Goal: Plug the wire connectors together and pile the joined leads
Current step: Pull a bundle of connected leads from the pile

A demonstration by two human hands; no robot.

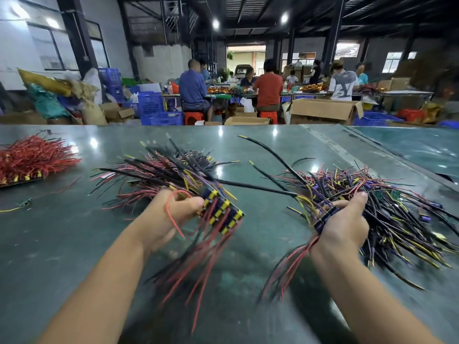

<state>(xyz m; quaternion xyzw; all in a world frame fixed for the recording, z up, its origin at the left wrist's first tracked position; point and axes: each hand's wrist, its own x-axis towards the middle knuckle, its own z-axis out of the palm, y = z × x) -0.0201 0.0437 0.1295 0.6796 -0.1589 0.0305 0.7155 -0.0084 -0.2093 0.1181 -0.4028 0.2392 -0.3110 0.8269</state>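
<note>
Our left hand (171,214) grips the stack of yellow-and-black connectors with red leads (222,213); our right hand (344,223) grips a small bunch of dark leads (323,214) lying to its right, their long axes pointing away from us.

— What's in the left hand (171,214)?
— A bundle of joined leads (218,214), blue and yellow connectors stacked beside the thumb.
— And the right hand (344,224)?
— It grips a few leads (323,219) at the edge of the tangled pile (387,209) lying just right of it, on the green table (273,150).
</note>
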